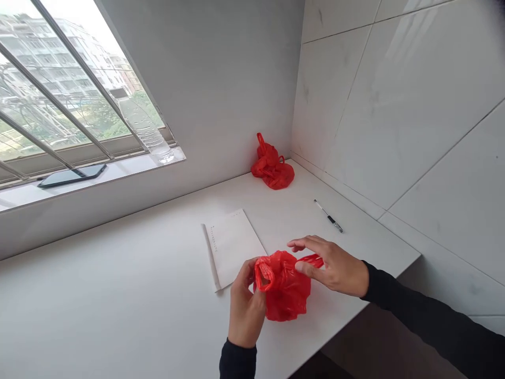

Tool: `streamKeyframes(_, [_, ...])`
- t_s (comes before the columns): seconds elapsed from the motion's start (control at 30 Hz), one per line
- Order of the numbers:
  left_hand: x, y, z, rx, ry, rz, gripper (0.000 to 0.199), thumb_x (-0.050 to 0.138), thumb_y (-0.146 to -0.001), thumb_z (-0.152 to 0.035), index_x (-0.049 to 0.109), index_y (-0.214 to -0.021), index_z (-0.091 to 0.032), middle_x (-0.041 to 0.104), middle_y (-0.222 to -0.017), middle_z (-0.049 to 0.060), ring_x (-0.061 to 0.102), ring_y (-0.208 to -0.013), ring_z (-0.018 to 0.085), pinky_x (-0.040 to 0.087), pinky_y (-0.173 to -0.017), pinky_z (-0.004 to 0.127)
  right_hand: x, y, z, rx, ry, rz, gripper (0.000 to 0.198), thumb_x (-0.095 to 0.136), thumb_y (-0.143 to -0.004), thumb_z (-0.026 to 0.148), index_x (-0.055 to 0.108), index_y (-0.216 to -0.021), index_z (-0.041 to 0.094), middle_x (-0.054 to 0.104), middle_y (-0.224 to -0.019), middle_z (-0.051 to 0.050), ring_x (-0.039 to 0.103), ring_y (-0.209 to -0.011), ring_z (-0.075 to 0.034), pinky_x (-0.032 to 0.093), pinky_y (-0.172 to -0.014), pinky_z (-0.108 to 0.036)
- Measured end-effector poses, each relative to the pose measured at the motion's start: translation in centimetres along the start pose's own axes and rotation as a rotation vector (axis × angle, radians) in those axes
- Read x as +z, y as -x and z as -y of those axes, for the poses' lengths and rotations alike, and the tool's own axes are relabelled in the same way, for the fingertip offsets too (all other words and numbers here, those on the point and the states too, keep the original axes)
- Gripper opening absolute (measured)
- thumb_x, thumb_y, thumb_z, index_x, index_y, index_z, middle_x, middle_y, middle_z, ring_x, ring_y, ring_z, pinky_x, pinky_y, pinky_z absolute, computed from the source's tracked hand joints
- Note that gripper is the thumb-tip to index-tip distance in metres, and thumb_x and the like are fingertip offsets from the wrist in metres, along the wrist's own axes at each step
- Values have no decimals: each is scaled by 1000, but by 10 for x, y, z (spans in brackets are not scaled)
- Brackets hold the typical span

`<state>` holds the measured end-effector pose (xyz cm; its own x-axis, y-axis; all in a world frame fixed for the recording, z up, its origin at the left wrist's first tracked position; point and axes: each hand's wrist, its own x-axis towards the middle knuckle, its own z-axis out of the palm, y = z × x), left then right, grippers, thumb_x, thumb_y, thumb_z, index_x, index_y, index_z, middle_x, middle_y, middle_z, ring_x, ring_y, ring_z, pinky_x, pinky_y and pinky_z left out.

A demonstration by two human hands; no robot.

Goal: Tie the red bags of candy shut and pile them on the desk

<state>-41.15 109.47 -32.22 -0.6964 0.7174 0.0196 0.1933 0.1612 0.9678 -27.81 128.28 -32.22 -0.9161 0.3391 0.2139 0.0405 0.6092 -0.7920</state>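
Observation:
A crumpled red plastic bag is just above the front of the white table, in front of the notepad. My left hand is closed on the bag's left side, beside a looped handle with a small opening. On the other side, my right hand has its thumb and fingers apart. Its thumb tip is against or very near the bag, and a red strap runs between thumb and fingers toward the palm. Whether the strap hangs on that hand I cannot tell.
A notepad with small writing lies behind the bag, and a black pen to its right. Another red bag sits in the back corner. On the windowsill are a clear bottle and a phone. The table's edge runs along the right.

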Motion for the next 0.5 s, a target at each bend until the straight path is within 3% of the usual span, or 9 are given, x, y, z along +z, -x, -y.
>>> streamKeyframes(0.17, [-2,31,-1,-123,15,-157,54,67,-88,-42,55,-140,-31,65,-130,6,62,-112,24,53,-92,36,16,6,1,-9,-5,88,28,60,-96,33,64,-122,24,69,-97,-3,63,-92,-21,54,-88,-40])
streamKeyframes(0.23, [0,40,-2,-122,13,-176,47,67,-87,-44,63,-131,-29,65,-132,7,60,-116,26,54,-90,35,20,7,4,-17,-8,89,24,58,-97,31,65,-118,24,68,-95,-3,62,-89,-21,54,-87,-40])
streamKeyframes(0.3, [2,45,-3,-124,11,-204,38,66,-88,-48,68,-119,-25,67,-127,8,62,-114,26,55,-87,33,23,10,8,-38,9,73,20,57,-98,31,66,-115,24,68,-98,-4,62,-91,-20,50,-99,-47])
streamKeyframes(0.37, [3,49,-3,-137,7,-235,38,64,-88,-52,69,-113,-24,69,-122,8,64,-110,26,56,-83,32,26,13,11,-86,54,43,18,57,-99,32,67,-113,26,66,-103,-3,62,-96,-20,32,-116,-59])
streamKeyframes(0.43, [5,51,-3,-145,11,-255,39,65,-87,-55,69,-112,-24,70,-121,7,64,-109,25,56,-81,30,31,15,15,-140,106,19,17,62,-98,37,67,-111,27,63,-109,-3,61,-102,-20,9,-122,-66])
streamKeyframes(0.5, [5,53,-2,-151,23,-269,40,67,-85,-55,69,-112,-25,70,-120,5,65,-107,25,55,-80,29,36,16,18,-173,143,11,15,66,-96,38,67,-105,27,62,-110,-2,60,-104,-21,1,-122,-67])
